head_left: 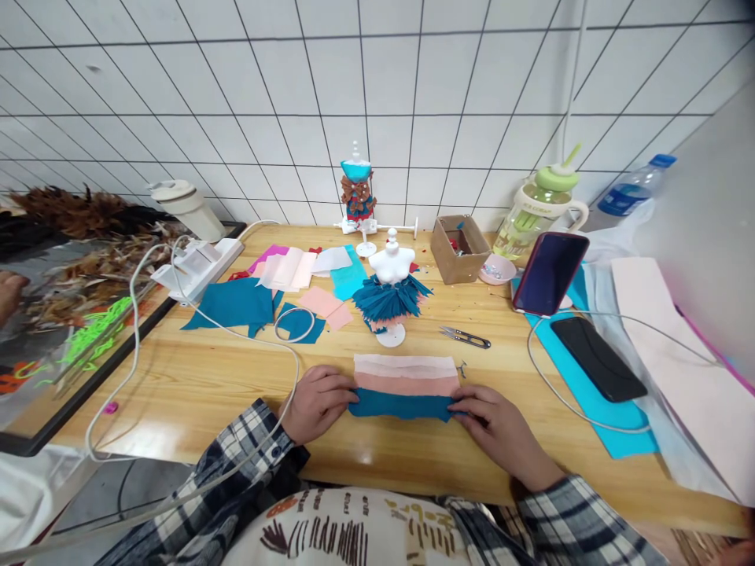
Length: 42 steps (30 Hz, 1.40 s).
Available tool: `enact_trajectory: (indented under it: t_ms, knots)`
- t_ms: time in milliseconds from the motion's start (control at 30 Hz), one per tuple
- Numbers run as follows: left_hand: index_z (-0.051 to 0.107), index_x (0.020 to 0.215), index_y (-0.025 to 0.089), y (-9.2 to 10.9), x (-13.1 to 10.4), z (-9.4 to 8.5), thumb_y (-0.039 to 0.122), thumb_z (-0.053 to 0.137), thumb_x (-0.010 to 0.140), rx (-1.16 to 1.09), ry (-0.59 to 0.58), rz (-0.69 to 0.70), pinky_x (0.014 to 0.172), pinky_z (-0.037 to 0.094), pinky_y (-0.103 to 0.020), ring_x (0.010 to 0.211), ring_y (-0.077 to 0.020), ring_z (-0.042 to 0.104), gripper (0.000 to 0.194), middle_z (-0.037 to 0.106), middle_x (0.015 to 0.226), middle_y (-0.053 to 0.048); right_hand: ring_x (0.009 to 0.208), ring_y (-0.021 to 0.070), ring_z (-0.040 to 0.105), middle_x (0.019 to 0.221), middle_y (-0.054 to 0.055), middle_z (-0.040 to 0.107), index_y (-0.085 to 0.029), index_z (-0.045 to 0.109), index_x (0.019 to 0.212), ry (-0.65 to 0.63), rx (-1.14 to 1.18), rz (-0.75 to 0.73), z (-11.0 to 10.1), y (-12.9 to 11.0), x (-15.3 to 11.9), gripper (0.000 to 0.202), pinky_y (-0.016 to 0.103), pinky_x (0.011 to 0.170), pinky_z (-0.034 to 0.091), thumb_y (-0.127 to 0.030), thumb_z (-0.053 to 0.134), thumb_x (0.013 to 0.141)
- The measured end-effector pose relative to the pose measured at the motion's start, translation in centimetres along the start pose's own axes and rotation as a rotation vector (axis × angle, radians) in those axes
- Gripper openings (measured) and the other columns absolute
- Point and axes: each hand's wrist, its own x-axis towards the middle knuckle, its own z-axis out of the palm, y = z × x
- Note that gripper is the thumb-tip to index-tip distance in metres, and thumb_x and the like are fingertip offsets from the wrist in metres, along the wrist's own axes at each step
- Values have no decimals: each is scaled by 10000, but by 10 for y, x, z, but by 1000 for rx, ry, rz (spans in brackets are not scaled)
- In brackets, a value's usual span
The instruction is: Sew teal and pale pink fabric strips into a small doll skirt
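Three overlapping strips lie in front of me: a dark teal strip nearest, a peach strip behind it and a pale pink strip at the back. They look like cloth or crepe paper. My left hand pinches the left end of the teal strip, and my right hand pinches its right end. Beyond them stands a small white dress form wearing a pleated teal and peach skirt. Thread snips lie right of its base.
A second dressed form, a cardboard box and a green-lidded bottle stand along the wall. Teal scraps and a power strip lie left. Phones rest at right. A white cable crosses my left sleeve.
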Motion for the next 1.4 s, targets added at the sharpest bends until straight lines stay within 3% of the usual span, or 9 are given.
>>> enact_trajectory:
  t_ms: [200, 400, 567, 833, 933, 1200, 1400]
  knots:
    - [722, 818, 296, 6, 7, -2, 227, 651, 767, 52, -19, -197, 948, 349, -467, 1062, -244, 563, 111, 690, 1142, 10, 957, 193, 620, 1027, 45, 657, -247, 718, 899, -27, 93, 147, -2, -9, 8, 156, 318, 844, 503, -274, 567, 867]
    - [702, 761, 255, 12, 12, -2, 265, 626, 772, 30, 1, -359, 978, 347, -496, 1073, -262, 578, 78, 661, 1158, -26, 702, 182, 585, 771, 33, 606, -217, 682, 831, 10, -33, 299, -2, -13, 14, 234, 296, 618, 455, -367, 512, 891]
    - [685, 785, 245, 23, 17, -5, 257, 631, 739, 69, -33, -482, 1050, 298, -558, 1186, -303, 505, 71, 571, 1305, -38, 675, 179, 545, 720, 14, 553, -218, 663, 819, -49, -129, 318, -3, -20, 21, 217, 296, 605, 410, -356, 506, 878]
    - [674, 711, 223, 27, 17, 2, 352, 572, 843, 60, 21, -486, 1019, 379, -505, 1184, -279, 492, 211, 572, 1309, -47, 719, 184, 560, 763, 22, 568, -224, 681, 866, -61, -90, 317, -2, -20, 19, 254, 303, 641, 423, -391, 492, 898]
    - [662, 668, 213, 26, 20, 4, 347, 586, 834, 76, 33, -481, 1003, 388, -508, 1163, -283, 502, 226, 586, 1288, -57, 746, 187, 577, 786, 29, 589, -239, 696, 920, -26, -69, 322, 1, -18, 16, 268, 304, 661, 439, -391, 475, 913]
    - [667, 654, 219, 16, 19, 1, 362, 686, 781, 85, -10, -425, 988, 341, -546, 1165, -310, 509, 192, 599, 1285, -55, 712, 186, 568, 784, 28, 590, -216, 669, 806, -18, -64, 286, 2, -13, 11, 181, 312, 640, 456, -359, 569, 854]
    - [717, 814, 292, 11, 11, 2, 358, 717, 767, 29, 6, -306, 1038, 300, -513, 1178, -271, 513, 80, 636, 1220, -22, 982, 206, 588, 1065, 52, 621, -258, 669, 1065, 41, 72, 152, 2, -10, 0, 236, 347, 858, 482, -322, 615, 844]
